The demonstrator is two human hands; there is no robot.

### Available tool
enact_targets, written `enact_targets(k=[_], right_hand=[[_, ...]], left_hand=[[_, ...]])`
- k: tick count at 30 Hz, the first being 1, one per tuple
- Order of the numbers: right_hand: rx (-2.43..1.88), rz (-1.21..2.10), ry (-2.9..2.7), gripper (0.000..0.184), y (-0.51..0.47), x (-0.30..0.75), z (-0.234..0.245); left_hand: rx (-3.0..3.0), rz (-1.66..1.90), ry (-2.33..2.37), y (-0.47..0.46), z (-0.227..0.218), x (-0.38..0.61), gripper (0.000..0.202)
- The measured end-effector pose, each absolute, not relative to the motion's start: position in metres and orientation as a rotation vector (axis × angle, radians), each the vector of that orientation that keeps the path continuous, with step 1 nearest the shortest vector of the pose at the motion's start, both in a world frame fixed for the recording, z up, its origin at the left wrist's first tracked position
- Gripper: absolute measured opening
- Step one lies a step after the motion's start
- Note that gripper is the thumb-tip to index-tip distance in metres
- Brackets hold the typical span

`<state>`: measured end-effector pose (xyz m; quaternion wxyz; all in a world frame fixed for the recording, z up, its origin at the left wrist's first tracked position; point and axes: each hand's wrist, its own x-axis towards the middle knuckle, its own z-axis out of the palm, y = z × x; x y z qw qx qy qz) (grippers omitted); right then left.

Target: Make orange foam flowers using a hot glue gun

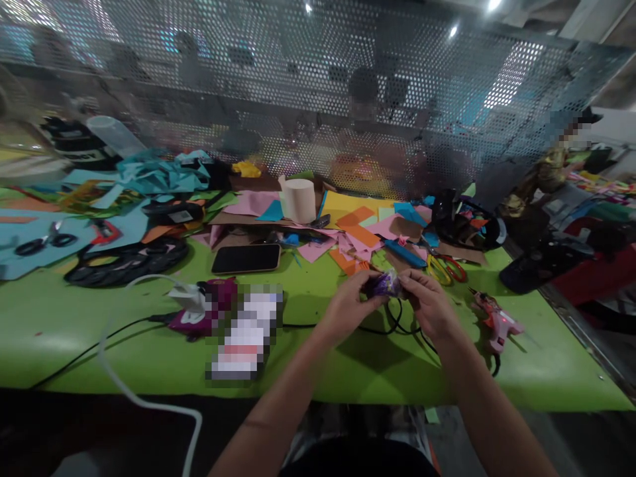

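Observation:
Between my two hands, above the green tabletop [308, 368], is a small shiny purple packet [386, 285] with a clear, crinkled edge. My left hand [354, 301] grips its left side between thumb and fingers. On the other side, my right hand [428, 299] pinches the packet's right end. What is inside the packet cannot be made out. A thin black cable [370, 329] runs along the table under my hands. Orange paper scraps [350, 263] lie just beyond my left fingers, and scissors with yellow and red handles [451, 268] rest beyond my right hand.
A pink glue gun [501, 326] lies at right. To the left are a dark phone [246, 258], a pixelated screen [247, 338], a purple power strip [199, 321] and a white cable [144, 401]. Coloured paper, a white roll [299, 201] and a perforated metal panel [318, 86] stand behind.

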<state>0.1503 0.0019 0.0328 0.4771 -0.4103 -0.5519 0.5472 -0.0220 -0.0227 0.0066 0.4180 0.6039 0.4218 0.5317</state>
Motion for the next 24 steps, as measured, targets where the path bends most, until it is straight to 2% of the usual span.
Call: enact_targets(k=[12, 24], right_hand=[[-1.033, 1.145, -1.434, 0.033, 0.000, 0.150, 0.037], [-1.029, 0.818, -1.723, 0.024, -0.007, 0.150, 0.039]], left_hand=[[1.627, 1.236, 1.038, -0.025, 0.015, -0.023, 0.024], [1.566, 1.362, 1.002, -0.021, 0.005, -0.021, 0.014]])
